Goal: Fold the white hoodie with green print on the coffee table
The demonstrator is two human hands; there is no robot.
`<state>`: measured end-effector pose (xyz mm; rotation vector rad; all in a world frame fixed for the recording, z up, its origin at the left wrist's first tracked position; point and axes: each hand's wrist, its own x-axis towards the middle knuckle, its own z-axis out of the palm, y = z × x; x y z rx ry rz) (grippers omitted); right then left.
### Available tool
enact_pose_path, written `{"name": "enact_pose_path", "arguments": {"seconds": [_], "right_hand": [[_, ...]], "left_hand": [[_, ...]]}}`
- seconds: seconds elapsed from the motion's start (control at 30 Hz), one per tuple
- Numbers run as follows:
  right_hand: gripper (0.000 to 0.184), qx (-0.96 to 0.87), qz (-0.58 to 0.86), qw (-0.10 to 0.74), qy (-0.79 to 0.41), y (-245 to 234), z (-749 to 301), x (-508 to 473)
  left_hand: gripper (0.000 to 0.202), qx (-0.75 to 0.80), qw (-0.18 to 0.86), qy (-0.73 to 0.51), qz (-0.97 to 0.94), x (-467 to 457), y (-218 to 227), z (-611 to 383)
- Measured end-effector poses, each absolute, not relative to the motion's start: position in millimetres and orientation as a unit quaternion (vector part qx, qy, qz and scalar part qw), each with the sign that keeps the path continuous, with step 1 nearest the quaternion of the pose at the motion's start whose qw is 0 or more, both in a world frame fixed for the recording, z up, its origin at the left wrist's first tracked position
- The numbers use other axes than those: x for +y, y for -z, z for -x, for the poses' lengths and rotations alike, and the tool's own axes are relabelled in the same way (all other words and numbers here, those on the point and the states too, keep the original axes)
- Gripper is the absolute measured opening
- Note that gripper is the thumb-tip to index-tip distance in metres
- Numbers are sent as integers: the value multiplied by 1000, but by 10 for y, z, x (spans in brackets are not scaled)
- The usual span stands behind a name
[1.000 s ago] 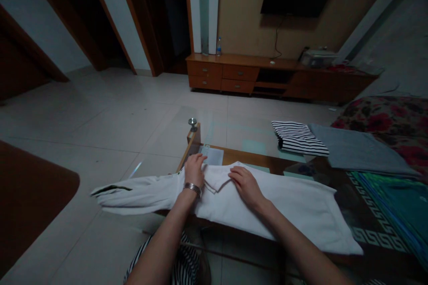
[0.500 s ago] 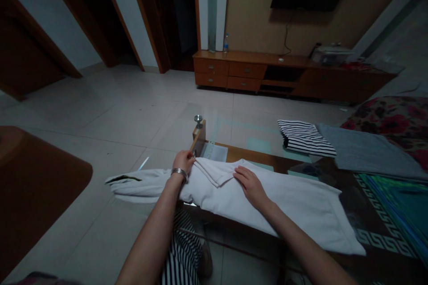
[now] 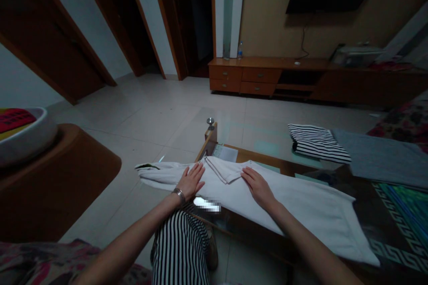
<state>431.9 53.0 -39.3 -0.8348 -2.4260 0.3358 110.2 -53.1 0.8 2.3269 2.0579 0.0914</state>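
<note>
Delta vs half a second back: left hand [image 3: 191,181] has let go of the garment edge by the desk corner and now lies flat, fingers spread, on the white long-sleeved cotton garment [image 3: 301,202], near where the sleeve leaves the body. Right hand [image 3: 259,186] has barely moved, palm down just right of the folded collar [image 3: 223,169]. View has swung left, so a white bowl [image 3: 28,138] on a rounded brown wooden surface [image 3: 63,178] now shows at the left.

Garment lies lengthwise along the near edge of the glass-topped wooden desk [image 3: 267,149], its sleeve hanging past the left end over the tiled floor [image 3: 133,116].

Hard to read: room is dim. A small blurred patch sits below the left hand. Garment's far right hem runs close to the frame's bottom corner. What lies under the glass is murky.

Pose: both arms extended forward, both grips open, pressing flat, nothing pinched. Silver bracelet [image 3: 179,194] on the left wrist. Folded black-and-white striped cloth [image 3: 317,142] and a flat grey cloth [image 3: 384,160] lie further back on the desk, well apart from the hands.
</note>
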Motion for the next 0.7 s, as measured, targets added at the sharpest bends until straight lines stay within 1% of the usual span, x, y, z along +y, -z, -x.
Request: {"name": "enact_pose_path", "arguments": {"seconds": [0.13, 0.2, 0.37, 0.43, 0.57, 0.63, 0.7], "right_hand": [[39, -910, 300, 258, -125, 408, -4414, 488], [39, -910, 298, 259, -127, 423, -4434, 471], [34, -907, 298, 272, -123, 363, -4456, 439], [30, -905, 301, 276, -120, 240, -4400, 450], [25, -905, 292, 282, -126, -167, -3931, 517], [22, -918, 259, 264, -141, -357, -3522, 545], [19, -935, 224, 225, -156, -464, -3083, 545]], "left_hand": [[59, 619, 43, 2, -785, -488, 30, -889], [59, 617, 69, 6, -784, -465, -6, -824], [46, 637, 130, -65, -757, -416, -223, -694], [40, 668, 130, -68, -730, -391, -349, -548], [31, 703, 136, -15, -698, -316, -521, -208], [27, 701, 144, 6, -699, -268, -539, -114], [23, 696, 149, 22, -702, -226, -532, -90]]}}
